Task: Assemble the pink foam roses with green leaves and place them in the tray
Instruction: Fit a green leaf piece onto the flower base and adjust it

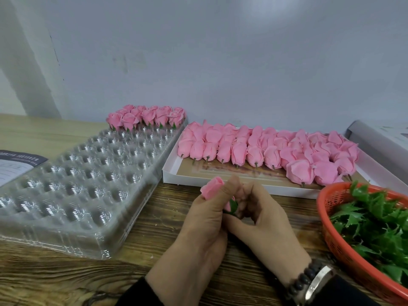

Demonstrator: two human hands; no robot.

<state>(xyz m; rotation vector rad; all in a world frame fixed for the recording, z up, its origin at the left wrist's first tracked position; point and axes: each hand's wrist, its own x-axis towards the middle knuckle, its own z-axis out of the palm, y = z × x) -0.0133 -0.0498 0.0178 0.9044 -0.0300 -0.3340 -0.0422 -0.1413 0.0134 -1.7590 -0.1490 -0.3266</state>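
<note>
Both hands (205, 217) pinching pink rose (212, 187) (green-collared)

You had two hands at work, the left hand (203, 217) and the right hand (262, 219), with one pink rose (212, 187) and one green leaf (233, 206) between them. On the table stood one clear tray (72, 180) on the left with about a dozen finished roses (146, 117) at its far end, one white box (220, 177) of loose rose heads (265, 149), too crowded to count, and one orange basket (337, 239) of leaves (375, 224) beyond counting. One printed sheet (15, 164) lay at the far left, and you wore one bead bracelet (302, 279) and one watch (320, 281).
</note>
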